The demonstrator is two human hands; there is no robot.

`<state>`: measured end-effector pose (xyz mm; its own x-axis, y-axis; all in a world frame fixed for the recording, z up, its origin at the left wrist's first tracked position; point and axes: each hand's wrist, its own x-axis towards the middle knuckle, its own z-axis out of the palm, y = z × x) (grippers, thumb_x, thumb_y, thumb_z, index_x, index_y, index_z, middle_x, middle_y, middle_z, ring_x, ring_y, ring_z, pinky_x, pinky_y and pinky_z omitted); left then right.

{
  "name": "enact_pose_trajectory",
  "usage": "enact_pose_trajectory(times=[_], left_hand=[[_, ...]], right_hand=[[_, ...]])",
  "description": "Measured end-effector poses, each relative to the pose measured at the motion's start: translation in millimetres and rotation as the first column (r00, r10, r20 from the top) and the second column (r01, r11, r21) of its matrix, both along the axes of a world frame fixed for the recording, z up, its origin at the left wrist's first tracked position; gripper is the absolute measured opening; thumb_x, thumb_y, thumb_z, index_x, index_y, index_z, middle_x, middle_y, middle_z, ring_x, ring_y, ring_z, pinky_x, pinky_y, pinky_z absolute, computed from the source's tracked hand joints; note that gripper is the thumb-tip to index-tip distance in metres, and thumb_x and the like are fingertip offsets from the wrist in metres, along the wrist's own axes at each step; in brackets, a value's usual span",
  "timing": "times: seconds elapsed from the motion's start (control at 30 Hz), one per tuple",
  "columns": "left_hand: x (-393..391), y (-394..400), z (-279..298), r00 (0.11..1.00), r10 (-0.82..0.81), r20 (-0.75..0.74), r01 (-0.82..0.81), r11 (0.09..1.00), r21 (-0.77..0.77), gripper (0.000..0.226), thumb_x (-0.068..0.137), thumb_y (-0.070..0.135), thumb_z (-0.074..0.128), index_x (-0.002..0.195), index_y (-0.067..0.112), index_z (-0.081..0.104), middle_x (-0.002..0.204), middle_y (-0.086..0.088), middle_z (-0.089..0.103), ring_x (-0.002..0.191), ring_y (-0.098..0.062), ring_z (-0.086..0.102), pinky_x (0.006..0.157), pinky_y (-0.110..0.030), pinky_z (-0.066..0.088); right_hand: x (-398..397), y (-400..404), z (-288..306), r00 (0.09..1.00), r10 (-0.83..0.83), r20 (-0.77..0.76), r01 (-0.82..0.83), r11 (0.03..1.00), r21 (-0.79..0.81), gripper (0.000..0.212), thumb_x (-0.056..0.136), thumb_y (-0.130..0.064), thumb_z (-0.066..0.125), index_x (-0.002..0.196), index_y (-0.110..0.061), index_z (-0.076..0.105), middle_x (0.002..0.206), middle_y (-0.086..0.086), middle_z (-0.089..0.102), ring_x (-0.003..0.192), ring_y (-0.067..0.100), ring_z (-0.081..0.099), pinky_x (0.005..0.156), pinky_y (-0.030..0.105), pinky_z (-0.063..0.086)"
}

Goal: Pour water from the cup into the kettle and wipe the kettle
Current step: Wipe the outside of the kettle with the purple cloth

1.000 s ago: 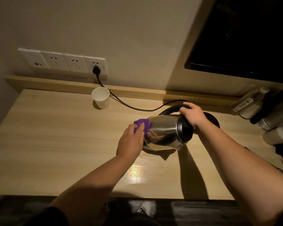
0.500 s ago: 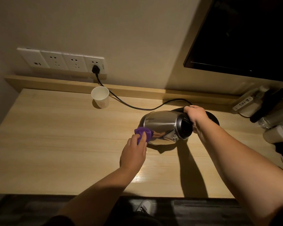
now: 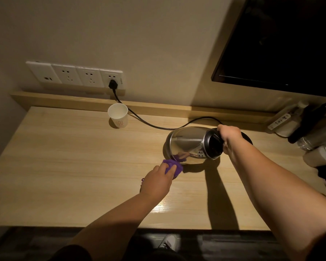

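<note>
A steel kettle (image 3: pixel 188 146) is held tipped on its side above the wooden table (image 3: pixel 68 166), its black top facing right. My right hand (image 3: pixel 229 137) grips its black handle. My left hand (image 3: pixel 156 180) clutches a bunched purple cloth (image 3: pixel 172 164) that touches the kettle's lower left edge. A white paper cup (image 3: pixel 118 115) stands upright at the back of the table, apart from both hands.
The black kettle base (image 3: pixel 247 138) lies behind my right hand, its cord (image 3: pixel 147 123) running to the wall sockets (image 3: pixel 75 75). Bottles and a power strip (image 3: pixel 282 119) crowd the right end. A dark screen (image 3: pixel 282 40) hangs upper right.
The kettle has swung back and to the right, lying flatter. My left hand slid the cloth from the kettle's upper left side down to its lower edge.
</note>
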<state>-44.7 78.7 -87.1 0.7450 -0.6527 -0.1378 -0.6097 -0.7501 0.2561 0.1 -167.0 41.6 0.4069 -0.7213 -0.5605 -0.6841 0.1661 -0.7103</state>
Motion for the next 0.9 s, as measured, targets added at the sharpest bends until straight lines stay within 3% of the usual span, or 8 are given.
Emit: enact_pose_trajectory(times=[0.1,0.2,0.33,0.47,0.63,0.8,0.9], left_hand=[[4,5,2,0.988,0.131,-0.077,-0.139,0.984,-0.11,0.044,0.1,0.031,0.044,0.142,0.024,0.036,0.13,-0.002,0.048,0.105,-0.016,0.051,0.08,-0.029,0.049],[14,16,6,0.936,0.295,-0.193,-0.333,0.92,-0.208,0.036,0.1,0.035,0.042,0.132,0.022,0.048,0.111,0.009,0.049,0.084,-0.006,0.051,0.069,-0.022,0.045],[29,33,14,0.902,0.35,-0.252,-0.407,0.883,-0.232,0.041,0.101,0.032,0.04,0.14,0.021,0.045,0.119,0.005,0.049,0.088,-0.01,0.054,0.074,-0.028,0.049],[44,47,23,0.867,0.407,-0.289,-0.483,0.829,-0.281,0.041,0.102,0.03,0.04,0.141,0.023,0.046,0.121,0.002,0.049,0.089,-0.011,0.054,0.075,-0.027,0.047],[55,56,30,0.848,0.417,-0.326,-0.513,0.799,-0.313,0.04,0.102,0.03,0.039,0.141,0.024,0.046,0.117,0.001,0.049,0.087,-0.01,0.054,0.076,-0.027,0.047],[59,59,34,0.862,0.368,-0.349,-0.484,0.803,-0.349,0.04,0.102,0.03,0.04,0.141,0.025,0.047,0.111,0.003,0.049,0.088,-0.01,0.053,0.076,-0.025,0.045],[63,61,37,0.86,0.359,-0.363,-0.483,0.802,-0.352,0.04,0.102,0.03,0.039,0.141,0.025,0.046,0.113,0.002,0.05,0.089,-0.009,0.053,0.077,-0.025,0.044]], right_hand=[[-2,2,-1,0.999,-0.052,0.005,0.052,0.998,0.028,0.011,0.089,-0.018,0.056,0.084,-0.009,0.055,0.083,0.013,0.06,0.081,0.026,0.059,0.086,0.039,0.052],[-2,6,-1,0.993,-0.096,0.061,0.092,0.993,0.069,0.019,0.088,-0.017,0.058,0.104,-0.007,0.06,0.091,0.014,0.065,0.082,0.027,0.062,0.077,0.037,0.053],[2,13,1,0.993,-0.08,0.087,0.068,0.988,0.136,0.035,0.085,-0.017,0.065,0.117,-0.01,0.056,0.099,0.015,0.067,0.088,0.03,0.068,0.079,0.044,0.059],[9,12,-4,0.994,-0.069,0.08,0.058,0.989,0.135,0.059,0.077,-0.022,0.071,0.131,-0.014,0.048,0.1,0.015,0.067,0.081,0.033,0.07,0.067,0.047,0.061],[10,20,3,0.983,-0.153,0.098,0.125,0.961,0.247,0.052,0.085,-0.027,0.073,0.128,-0.015,0.047,0.103,0.016,0.067,0.084,0.033,0.069,0.052,0.043,0.059],[6,25,4,0.963,-0.258,0.083,0.215,0.915,0.341,0.041,0.087,-0.027,0.072,0.12,-0.014,0.051,0.106,0.016,0.064,0.092,0.036,0.065,0.063,0.046,0.062],[-4,28,11,0.967,-0.244,0.075,0.193,0.891,0.412,0.026,0.093,-0.029,0.066,0.109,-0.012,0.055,0.108,0.016,0.063,0.1,0.038,0.064,0.078,0.049,0.06]])
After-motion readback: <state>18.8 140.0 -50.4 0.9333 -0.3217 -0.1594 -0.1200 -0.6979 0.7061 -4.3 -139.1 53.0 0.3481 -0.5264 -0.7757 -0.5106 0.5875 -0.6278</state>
